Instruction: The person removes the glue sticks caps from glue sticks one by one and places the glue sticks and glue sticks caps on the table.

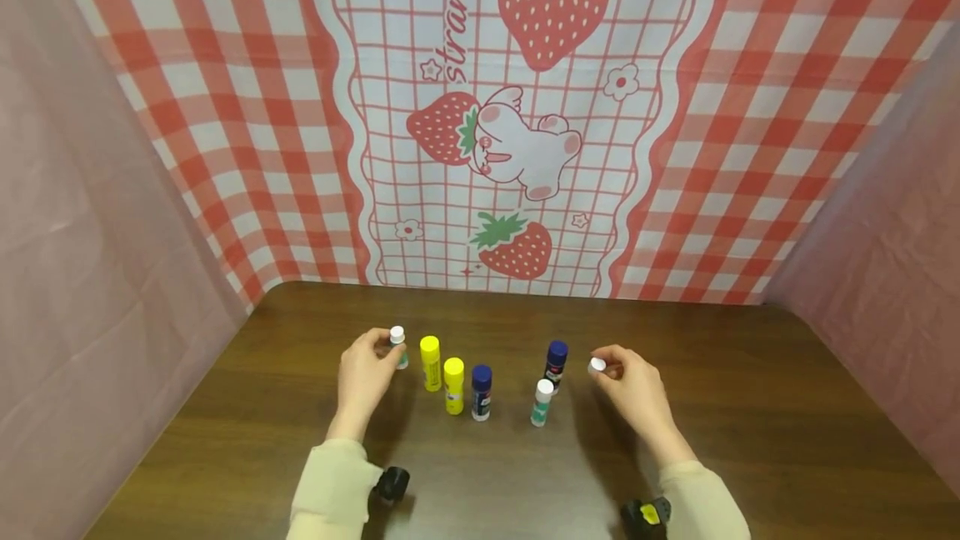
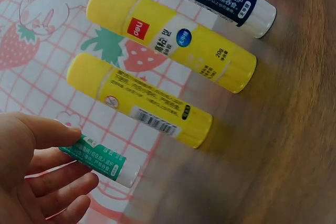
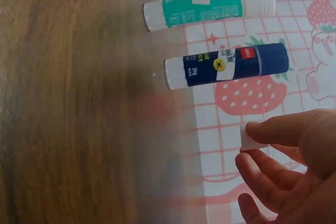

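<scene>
On the left, my left hand (image 1: 365, 373) pinches a small glue stick (image 1: 402, 361) with a green label and white cap between thumb and fingers. The left wrist view shows its white base (image 2: 128, 174) pointing toward the table, its upper part hidden behind the fingers. Over at the right, my right hand (image 1: 633, 386) holds a small white cap-like piece (image 3: 252, 139) between thumb and fingertips. Left of that hand stand a dark blue glue stick (image 1: 554, 369) and a green-labelled one (image 1: 541, 405). Nearest the left hand is a yellow glue stick (image 1: 431, 365), upright.
A second yellow glue stick (image 1: 453, 387) and another dark blue one (image 1: 482, 394) stand upright near the middle of the brown wooden table (image 1: 480, 490). Behind the table hangs a strawberry-print checked cloth (image 1: 300, 173), with pinkish curtains (image 1: 97, 232) at both sides.
</scene>
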Demonstrator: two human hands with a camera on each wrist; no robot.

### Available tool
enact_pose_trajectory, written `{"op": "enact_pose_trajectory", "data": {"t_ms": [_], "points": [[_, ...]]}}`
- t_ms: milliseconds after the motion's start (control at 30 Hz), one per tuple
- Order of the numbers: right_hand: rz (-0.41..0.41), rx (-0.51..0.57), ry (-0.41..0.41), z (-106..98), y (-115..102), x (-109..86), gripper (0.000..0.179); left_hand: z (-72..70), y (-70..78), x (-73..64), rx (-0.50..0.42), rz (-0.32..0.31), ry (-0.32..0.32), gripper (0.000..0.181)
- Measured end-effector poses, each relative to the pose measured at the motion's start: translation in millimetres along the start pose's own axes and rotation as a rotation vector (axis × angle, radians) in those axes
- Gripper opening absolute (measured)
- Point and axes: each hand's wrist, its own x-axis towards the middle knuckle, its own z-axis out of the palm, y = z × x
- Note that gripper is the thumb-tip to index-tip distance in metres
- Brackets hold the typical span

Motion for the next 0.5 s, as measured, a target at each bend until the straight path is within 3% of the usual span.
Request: {"op": "enact_pose_trajectory", "data": {"t_ms": [200,367,500], "points": [[0.023,0.012,-0.067,3.4,5.2,1.7,0.023,8.9,-6.8,-1.3,-0.030,-0.043,-0.019,0.026],[0.039,0.007,-0.067,12.1,11.5,4.7,0.023,10.7,-7.6,-0.6,-0.038,-0.041,-0.018,0.027],[0.063,0.002,-0.066,19.1,15.9,5.6,0.022,13.0,-9.4,-1.9,0.008,-0.044,-0.017,0.027]]}}
